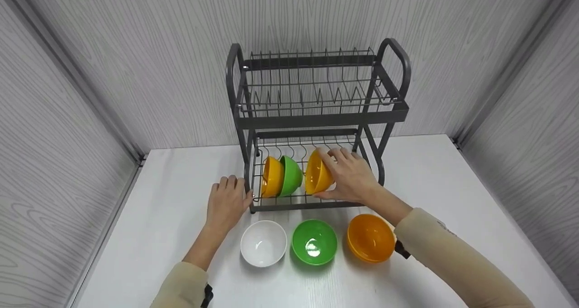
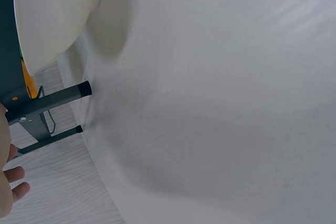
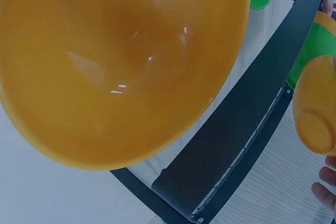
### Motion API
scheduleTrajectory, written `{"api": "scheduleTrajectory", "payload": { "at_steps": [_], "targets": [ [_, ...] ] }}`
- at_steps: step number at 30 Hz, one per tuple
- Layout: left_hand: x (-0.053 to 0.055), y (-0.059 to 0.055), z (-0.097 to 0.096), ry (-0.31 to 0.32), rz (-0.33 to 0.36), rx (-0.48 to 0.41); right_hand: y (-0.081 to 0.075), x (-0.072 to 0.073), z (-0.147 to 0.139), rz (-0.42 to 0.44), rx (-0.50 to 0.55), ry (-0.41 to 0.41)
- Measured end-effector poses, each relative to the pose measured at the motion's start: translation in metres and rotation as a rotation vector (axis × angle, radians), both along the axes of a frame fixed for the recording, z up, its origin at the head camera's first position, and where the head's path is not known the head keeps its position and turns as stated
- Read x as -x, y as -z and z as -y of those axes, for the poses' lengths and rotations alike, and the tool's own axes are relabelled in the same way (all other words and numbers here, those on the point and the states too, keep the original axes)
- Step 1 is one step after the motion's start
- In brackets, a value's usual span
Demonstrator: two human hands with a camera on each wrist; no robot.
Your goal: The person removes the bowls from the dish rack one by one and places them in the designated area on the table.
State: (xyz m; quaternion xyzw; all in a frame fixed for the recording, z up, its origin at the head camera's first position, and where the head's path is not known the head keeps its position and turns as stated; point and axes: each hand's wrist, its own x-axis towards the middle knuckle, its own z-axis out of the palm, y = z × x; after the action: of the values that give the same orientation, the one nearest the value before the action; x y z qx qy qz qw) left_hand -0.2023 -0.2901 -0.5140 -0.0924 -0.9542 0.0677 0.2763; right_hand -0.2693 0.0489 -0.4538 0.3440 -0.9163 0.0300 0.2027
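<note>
On dish rack's [image 1: 322, 206] lower tier — yellow bowl [image 1: 318, 176] on edge, pinched between right hand's [image 1: 351, 173] thumb and fingers. Mouth faces left toward green bowl [image 1: 292, 176], base right, rim's long axis near upright. Left hand [image 1: 227, 203] relaxed — touching front-left post.

Closed off at the back by a pale grey wood-grain wall panel [image 1: 181, 73], its wavy lines running mostly upright. Flanked by a matching left side panel [image 1: 40, 140] and right side panel [image 1: 533, 131]. Edged at the rear corners with a grey left corner strip [image 1: 74, 73] and right corner strip [image 1: 513, 63]. Floored with a smooth white tabletop [image 1: 158, 199], softly shadowed in places.
</note>
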Motion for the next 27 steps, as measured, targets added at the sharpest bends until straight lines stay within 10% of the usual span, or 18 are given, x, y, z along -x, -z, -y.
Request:
{"api": "scheduleTrajectory", "payload": {
  "at_steps": [27],
  "targets": [
    [0.0, -0.001, 0.001, 0.006, -0.03, 0.036, 0.016, -0.019, -0.028, -0.078, 0.166, -0.066]
  ]
}}
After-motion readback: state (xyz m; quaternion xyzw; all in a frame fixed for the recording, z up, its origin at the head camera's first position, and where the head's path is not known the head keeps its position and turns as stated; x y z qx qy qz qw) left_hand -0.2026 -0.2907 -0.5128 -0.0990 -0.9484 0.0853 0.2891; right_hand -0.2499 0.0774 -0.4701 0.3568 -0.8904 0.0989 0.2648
